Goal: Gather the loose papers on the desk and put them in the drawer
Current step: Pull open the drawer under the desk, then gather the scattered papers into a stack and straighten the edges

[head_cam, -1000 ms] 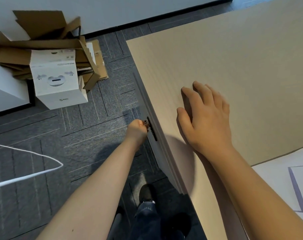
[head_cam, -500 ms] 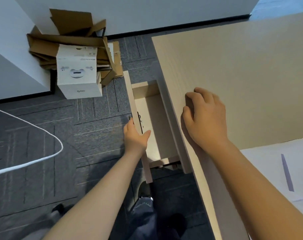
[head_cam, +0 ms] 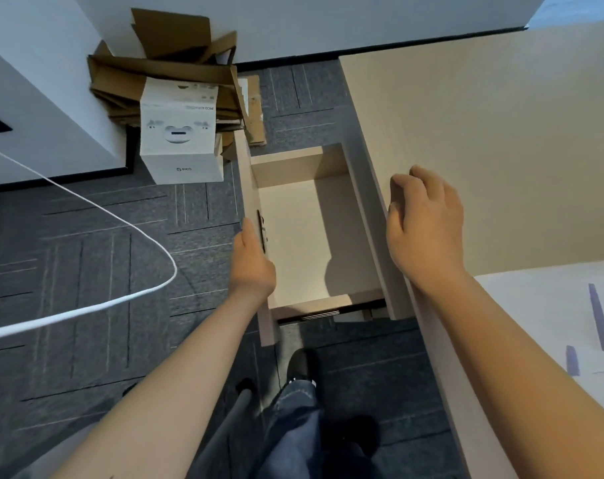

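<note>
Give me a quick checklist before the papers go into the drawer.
1. Drawer pulled out far enough: ok, most of its floor shows.
2. Drawer interior free of clutter: ok, nothing visible inside.
3. Left hand out of the opening: ok, it rests on the drawer front beside the handle.
4. Right hand free to gather: ok, it rests on the desk edge, holding nothing.
5. Papers within reach: ok, on the desk by the right forearm.
6. Full count of loose papers: cannot tell, they run out of view.
</note>
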The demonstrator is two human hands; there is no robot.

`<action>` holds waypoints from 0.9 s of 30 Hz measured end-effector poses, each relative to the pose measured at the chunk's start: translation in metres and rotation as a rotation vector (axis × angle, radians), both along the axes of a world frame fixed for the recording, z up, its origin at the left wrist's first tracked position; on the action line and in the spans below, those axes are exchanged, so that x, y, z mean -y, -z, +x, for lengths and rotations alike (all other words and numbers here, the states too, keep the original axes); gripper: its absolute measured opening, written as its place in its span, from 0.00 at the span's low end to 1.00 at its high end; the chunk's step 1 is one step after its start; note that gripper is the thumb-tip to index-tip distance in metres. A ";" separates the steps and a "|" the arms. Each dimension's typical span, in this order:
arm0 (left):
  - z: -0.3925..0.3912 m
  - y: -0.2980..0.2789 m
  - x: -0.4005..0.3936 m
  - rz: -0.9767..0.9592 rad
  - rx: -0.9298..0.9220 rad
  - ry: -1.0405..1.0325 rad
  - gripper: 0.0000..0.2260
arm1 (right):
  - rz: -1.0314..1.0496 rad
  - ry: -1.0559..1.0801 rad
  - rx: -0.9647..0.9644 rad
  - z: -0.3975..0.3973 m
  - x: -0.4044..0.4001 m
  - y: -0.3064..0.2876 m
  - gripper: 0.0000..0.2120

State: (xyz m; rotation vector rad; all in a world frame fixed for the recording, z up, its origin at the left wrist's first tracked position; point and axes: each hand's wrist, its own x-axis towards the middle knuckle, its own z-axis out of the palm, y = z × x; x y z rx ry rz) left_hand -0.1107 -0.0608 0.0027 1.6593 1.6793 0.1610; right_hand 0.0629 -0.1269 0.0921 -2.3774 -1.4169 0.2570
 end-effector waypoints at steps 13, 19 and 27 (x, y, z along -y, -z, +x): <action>0.017 -0.073 0.009 0.076 -0.072 0.229 0.18 | 0.073 0.169 -0.392 0.022 0.040 -0.046 0.16; 0.112 -0.154 0.075 0.088 0.223 0.369 0.14 | 0.191 0.340 -0.390 0.056 0.130 -0.095 0.16; 0.186 -0.177 0.192 0.042 0.202 0.740 0.17 | 0.204 0.665 -0.315 0.097 0.300 -0.114 0.16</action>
